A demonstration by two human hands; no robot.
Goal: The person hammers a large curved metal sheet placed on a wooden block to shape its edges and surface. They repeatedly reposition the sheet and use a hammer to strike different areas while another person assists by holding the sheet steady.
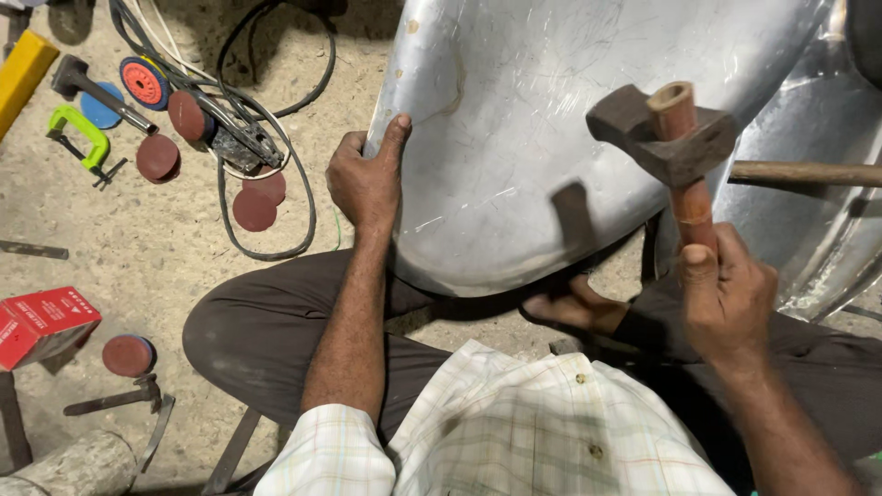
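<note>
A large curved sheet-metal panel [542, 110] with a rounded lower edge stands in front of my knees. My left hand [367, 179] grips its left edge, thumb on the shiny face. My right hand [726, 298] is closed around the reddish handle of a hammer [666, 138]. The hammer's dark, rusty head is raised just above the panel's face and casts a shadow on the metal. I sit cross-legged on the ground, and one foot [579, 308] shows under the panel.
On the sandy floor at left lie an angle grinder [234, 138] with its black cable, several reddish sanding discs [158, 156], a green clamp [78, 133], another hammer [87, 87] and a red box [41, 321]. A wooden handle [804, 173] crosses a second metal panel [827, 230] at right.
</note>
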